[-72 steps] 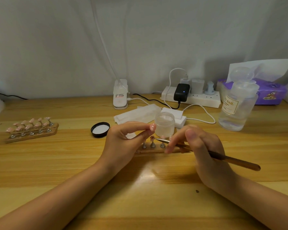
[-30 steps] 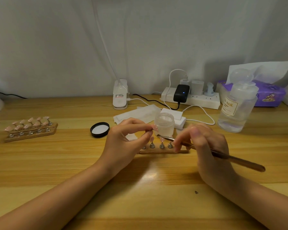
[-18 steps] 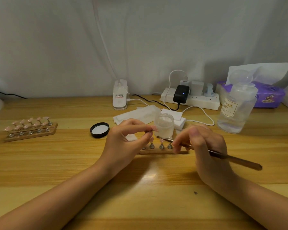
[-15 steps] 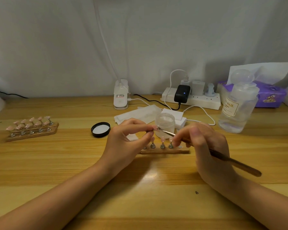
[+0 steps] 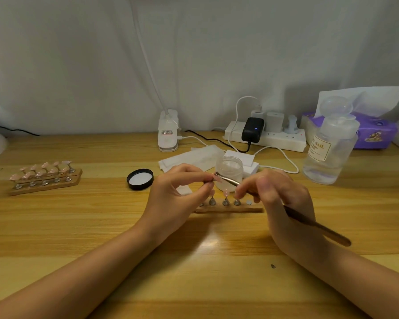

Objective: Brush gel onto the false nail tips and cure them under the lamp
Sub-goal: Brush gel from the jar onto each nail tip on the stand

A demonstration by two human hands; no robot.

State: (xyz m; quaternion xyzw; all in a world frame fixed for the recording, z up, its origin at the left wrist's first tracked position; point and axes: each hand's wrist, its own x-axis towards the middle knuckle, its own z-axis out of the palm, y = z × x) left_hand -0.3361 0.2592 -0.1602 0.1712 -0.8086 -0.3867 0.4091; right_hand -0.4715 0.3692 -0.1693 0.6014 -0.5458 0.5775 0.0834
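Observation:
My left hand [image 5: 177,196] pinches a pink false nail tip [image 5: 217,178] on its small stand, lifted above a wooden holder strip [image 5: 228,209] with several metal stands. My right hand [image 5: 283,203] grips a long brush [image 5: 316,225], whose tip touches the held nail. An open frosted gel jar [image 5: 229,171] stands just behind the strip, its black lid [image 5: 140,179] lying to the left. The white lamp base [image 5: 168,134] stands at the back centre, its neck rising out of view.
A second wooden holder [image 5: 44,178] with several pink nail tips sits at far left. White wipes [image 5: 189,158], a power strip [image 5: 265,135] with chargers and cables, a clear liquid bottle [image 5: 329,148] and a purple tissue pack [image 5: 373,132] fill the back right.
The brush tip has risen from near the strip to the nail tip held in my left hand. My left hand has stayed almost still.

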